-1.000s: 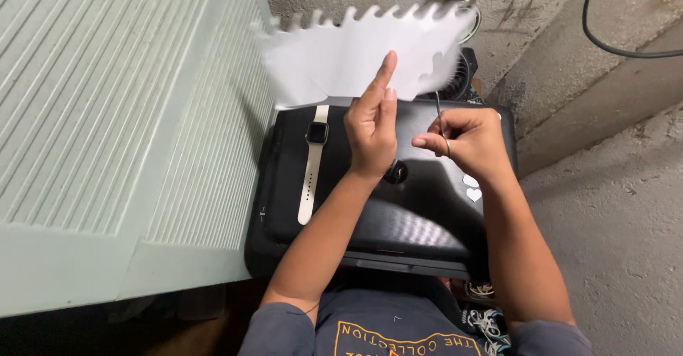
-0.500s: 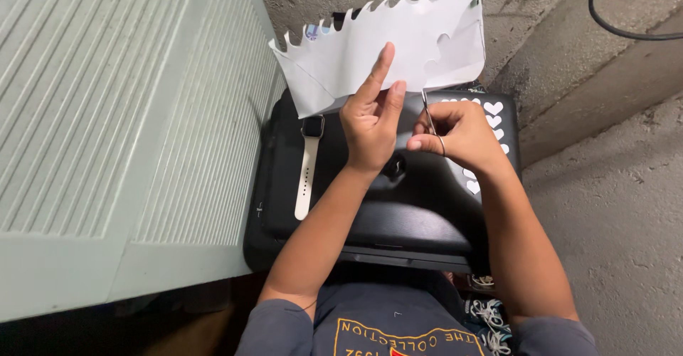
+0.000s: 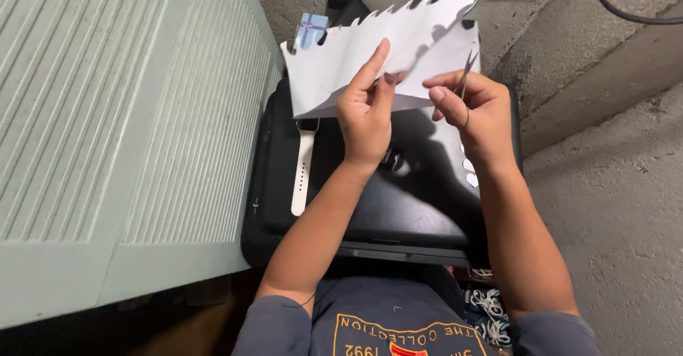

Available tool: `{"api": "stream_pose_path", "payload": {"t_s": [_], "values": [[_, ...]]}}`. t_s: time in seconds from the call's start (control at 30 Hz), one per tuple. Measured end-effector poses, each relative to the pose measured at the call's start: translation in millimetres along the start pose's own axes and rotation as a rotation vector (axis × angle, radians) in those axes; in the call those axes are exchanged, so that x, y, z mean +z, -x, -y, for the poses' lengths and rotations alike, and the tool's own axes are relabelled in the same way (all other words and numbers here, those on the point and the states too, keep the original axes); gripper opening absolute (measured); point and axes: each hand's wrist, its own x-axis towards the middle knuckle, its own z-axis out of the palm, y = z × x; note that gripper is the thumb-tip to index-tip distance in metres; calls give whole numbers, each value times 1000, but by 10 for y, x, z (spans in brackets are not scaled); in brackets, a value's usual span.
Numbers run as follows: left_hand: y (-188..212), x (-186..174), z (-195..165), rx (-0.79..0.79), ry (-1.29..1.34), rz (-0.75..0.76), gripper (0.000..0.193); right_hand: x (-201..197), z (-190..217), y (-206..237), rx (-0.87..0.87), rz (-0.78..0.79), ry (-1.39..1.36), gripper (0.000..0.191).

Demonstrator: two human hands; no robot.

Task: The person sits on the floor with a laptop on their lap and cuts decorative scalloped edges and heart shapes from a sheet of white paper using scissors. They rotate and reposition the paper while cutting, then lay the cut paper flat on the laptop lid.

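Two hands meet above a closed black laptop [image 3: 384, 206] on the lap; left hand [image 3: 366, 118] pinches a white sheet of paper [image 3: 356, 57] with a zigzag-cut top edge; right hand [image 3: 473, 114] grips small scissors [image 3: 467, 68] at that sheet's right edge; a white watch [image 3: 304, 160] lies on the laptop's left side.

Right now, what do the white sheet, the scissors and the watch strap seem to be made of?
The white sheet looks like thin matte paper: it bends and has a cut zigzag edge. The scissors look like thin, greyish metal, though small. The watch strap seems smooth white rubber or silicone, with punched holes.
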Motion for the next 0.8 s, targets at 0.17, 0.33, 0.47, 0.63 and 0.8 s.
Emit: {"api": "stream_pose_path", "payload": {"t_s": [0.17, 0.33, 0.47, 0.63, 0.8], "values": [[-32, -27, 101, -116, 50, -60, 34, 53, 97, 30, -13, -7, 82, 25], [-69, -26, 107, -123, 98, -83, 33, 63, 117, 24, -13, -5, 113, 26], [-28, -54, -1, 38, 4, 15, 38, 59, 96, 23, -17, 7, 55, 27], [40, -2, -123, 89, -322, 55, 40, 43, 43, 11, 59, -36, -150, 23], [57, 17, -177, 271, -299, 113, 38, 12, -36, -23, 24, -73, -165, 13]]}}
